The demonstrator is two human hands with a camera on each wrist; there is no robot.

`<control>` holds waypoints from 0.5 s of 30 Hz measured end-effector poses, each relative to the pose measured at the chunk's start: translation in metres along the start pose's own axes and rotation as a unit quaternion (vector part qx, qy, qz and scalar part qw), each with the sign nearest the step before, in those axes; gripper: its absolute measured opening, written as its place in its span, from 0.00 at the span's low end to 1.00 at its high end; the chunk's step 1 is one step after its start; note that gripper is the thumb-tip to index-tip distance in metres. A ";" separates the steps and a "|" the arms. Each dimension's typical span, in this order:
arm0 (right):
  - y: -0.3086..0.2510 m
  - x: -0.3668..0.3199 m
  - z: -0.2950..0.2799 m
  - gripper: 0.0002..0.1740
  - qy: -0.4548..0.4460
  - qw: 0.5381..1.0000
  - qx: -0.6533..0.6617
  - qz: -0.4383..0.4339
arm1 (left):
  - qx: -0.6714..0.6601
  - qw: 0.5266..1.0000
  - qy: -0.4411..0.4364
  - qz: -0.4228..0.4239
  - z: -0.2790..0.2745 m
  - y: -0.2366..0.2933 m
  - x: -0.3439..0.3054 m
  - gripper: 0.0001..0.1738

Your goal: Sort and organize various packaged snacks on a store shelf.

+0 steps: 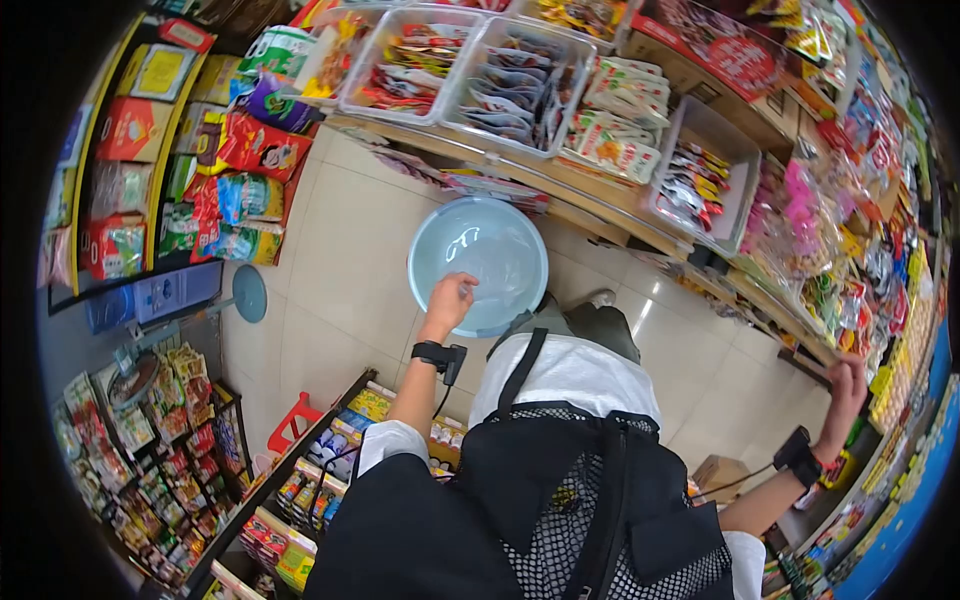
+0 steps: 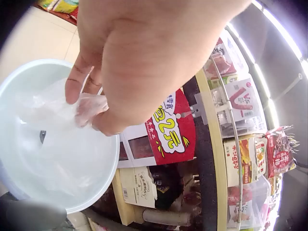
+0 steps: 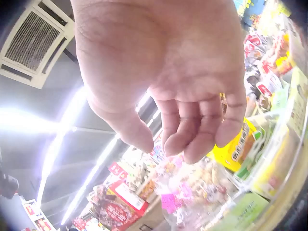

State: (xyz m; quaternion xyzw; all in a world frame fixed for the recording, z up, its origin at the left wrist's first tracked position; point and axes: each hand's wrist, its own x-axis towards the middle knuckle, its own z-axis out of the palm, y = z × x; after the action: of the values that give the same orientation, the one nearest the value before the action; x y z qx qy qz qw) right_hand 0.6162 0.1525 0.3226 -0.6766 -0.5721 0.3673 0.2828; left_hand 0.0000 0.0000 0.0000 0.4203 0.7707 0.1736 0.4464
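My left hand (image 1: pixel 448 302) reaches over a round light-blue plastic basin (image 1: pixel 425 245) on the floor. In the left wrist view, its thumb and fingers pinch thin clear plastic film (image 2: pixel 90 107), which spreads down into the basin. A small dark piece (image 2: pixel 43 136) shows in the basin, by the film. Over at the far right, my right hand (image 1: pixel 845 400) is beside the edge of the snack shelf. Seen from the right wrist, its fingers hang loosely bent with nothing between them, above clear bags of snacks (image 3: pixel 207 185) and a yellow packet (image 3: pixel 236 147).
A wooden shelf edge (image 1: pixel 600 205) runs along the front, bearing clear tubs (image 1: pixel 455 112) of packets. Bagged goods (image 1: pixel 255 150) fill racks at left. A low rack (image 1: pixel 300 480) of bottles and packets and a red stool (image 1: pixel 293 420) stand behind on the left.
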 end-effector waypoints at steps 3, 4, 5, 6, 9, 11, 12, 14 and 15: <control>-0.011 0.002 0.013 0.10 -0.007 0.999 0.048 -0.024 | 0.073 0.992 0.084 0.066 -0.007 0.015 -0.002 0.16; -0.009 0.001 0.023 0.09 -0.023 0.999 -0.023 -0.031 | 0.092 0.985 0.117 0.090 -0.002 0.017 -0.008 0.17; -0.007 0.000 0.035 0.08 -0.032 0.994 -0.100 -0.039 | 0.108 0.976 0.149 0.117 0.006 0.020 -0.011 0.17; -0.008 -0.004 0.069 0.08 -0.069 0.995 -0.072 -0.003 | 0.112 0.975 0.154 0.116 0.005 0.016 -0.014 0.17; 0.066 -0.016 0.137 0.09 -0.229 0.964 -0.088 0.098 | 0.107 0.975 0.154 0.122 0.028 0.002 -0.010 0.17; 0.115 -0.034 0.165 0.15 -0.314 0.920 -0.164 0.167 | 0.105 0.977 0.138 0.122 0.044 -0.014 -0.008 0.16; 0.117 -0.040 0.177 0.16 -0.334 0.913 -0.121 0.202 | 0.092 0.980 0.126 0.119 0.046 -0.014 -0.008 0.15; 0.106 -0.052 0.188 0.16 -0.315 0.923 -0.027 0.220 | 0.102 0.980 0.113 0.124 0.040 0.002 -0.017 0.17; 0.096 -0.056 0.190 0.16 -0.305 0.928 0.008 0.216 | 0.052 0.983 0.115 0.133 0.031 0.022 -0.024 0.18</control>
State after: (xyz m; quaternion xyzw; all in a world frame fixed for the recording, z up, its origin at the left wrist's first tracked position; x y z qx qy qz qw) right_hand 0.5109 0.0725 0.1472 -0.6369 -0.4678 0.6126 0.0141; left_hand 0.0427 -0.0104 0.0102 0.5189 0.7623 0.2381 0.3049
